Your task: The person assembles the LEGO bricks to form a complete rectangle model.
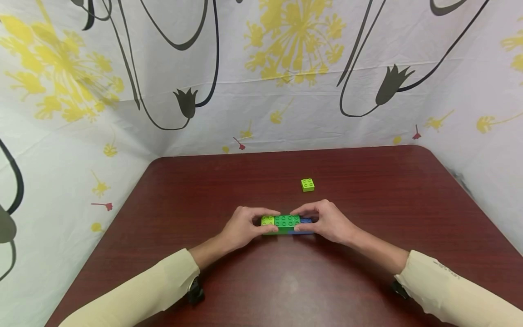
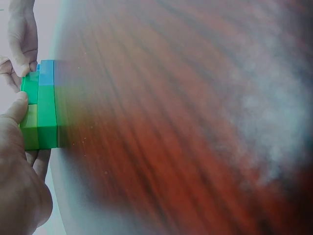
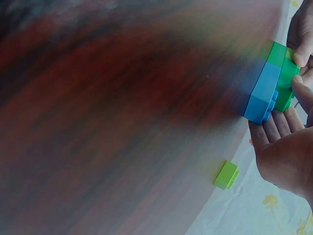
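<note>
Toy building bricks are joined in two layers on the table in front of me. Below, a green brick point(image 2: 47, 117) sits end to end with a blue brick point(image 3: 263, 90). A lime brick point(image 1: 267, 220) and another green brick point(image 1: 287, 221) make up the upper layer; the blue studs at the right end are bare. My left hand point(image 1: 242, 228) pinches the left part, thumb in front near the lime-green seam, fingers behind. With its thumb on the upper green brick, my right hand point(image 1: 333, 223) pinches the right part from front and back.
A loose lime brick point(image 1: 308, 185) lies studs up on the table, beyond the hands and slightly right. The dark red-brown table point(image 1: 196, 181) ends at a patterned white cloth point(image 1: 229, 109), which hangs behind it and along both sides.
</note>
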Action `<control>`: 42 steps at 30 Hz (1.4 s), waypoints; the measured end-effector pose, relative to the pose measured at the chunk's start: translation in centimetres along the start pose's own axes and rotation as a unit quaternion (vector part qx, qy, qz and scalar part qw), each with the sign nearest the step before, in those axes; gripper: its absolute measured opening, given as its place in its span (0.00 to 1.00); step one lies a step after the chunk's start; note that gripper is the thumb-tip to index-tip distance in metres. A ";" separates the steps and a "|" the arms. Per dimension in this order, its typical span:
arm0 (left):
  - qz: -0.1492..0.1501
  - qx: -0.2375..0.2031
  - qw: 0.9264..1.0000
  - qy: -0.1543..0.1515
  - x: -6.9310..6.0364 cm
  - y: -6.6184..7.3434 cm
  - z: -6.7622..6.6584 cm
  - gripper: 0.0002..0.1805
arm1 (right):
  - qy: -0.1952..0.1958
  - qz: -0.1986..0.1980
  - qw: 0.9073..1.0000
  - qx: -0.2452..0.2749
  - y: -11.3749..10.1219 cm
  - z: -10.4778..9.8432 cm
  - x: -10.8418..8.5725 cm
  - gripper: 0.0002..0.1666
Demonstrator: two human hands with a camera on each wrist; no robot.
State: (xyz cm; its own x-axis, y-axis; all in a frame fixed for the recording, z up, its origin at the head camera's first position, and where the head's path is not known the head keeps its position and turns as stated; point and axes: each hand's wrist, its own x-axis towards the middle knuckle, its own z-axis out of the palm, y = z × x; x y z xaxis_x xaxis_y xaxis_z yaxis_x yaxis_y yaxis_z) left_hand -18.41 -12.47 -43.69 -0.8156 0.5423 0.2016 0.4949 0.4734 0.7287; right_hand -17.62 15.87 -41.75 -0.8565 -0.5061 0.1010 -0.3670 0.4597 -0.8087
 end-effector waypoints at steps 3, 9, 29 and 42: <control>0.000 0.000 1.000 -0.002 0.0 0.0 0.0 0.23 | -0.004 -0.001 1.000 0.005 0.1 -0.1 0.0 0.22; 0.000 0.001 1.000 -0.002 -0.1 -0.1 0.0 0.23 | 0.001 -0.004 0.999 0.036 0.2 -0.5 0.0 0.23; -0.007 0.010 1.000 0.003 -0.1 0.2 0.0 0.24 | 0.098 0.023 0.993 0.058 0.7 -3.2 1.5 0.32; 0.001 0.014 1.000 0.002 0.0 0.1 0.0 0.24 | 0.112 0.045 0.992 0.042 2.6 -4.6 3.1 0.44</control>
State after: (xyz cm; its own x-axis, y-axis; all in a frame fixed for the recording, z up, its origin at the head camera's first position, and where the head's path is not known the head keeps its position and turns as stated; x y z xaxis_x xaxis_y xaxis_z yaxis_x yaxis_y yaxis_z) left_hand -18.38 -12.39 -43.60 -0.8157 0.5406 0.2057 0.5048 0.4917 0.7095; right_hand -22.92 18.80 -40.89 -0.9470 -0.2863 0.1459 -0.2627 0.4285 -0.8645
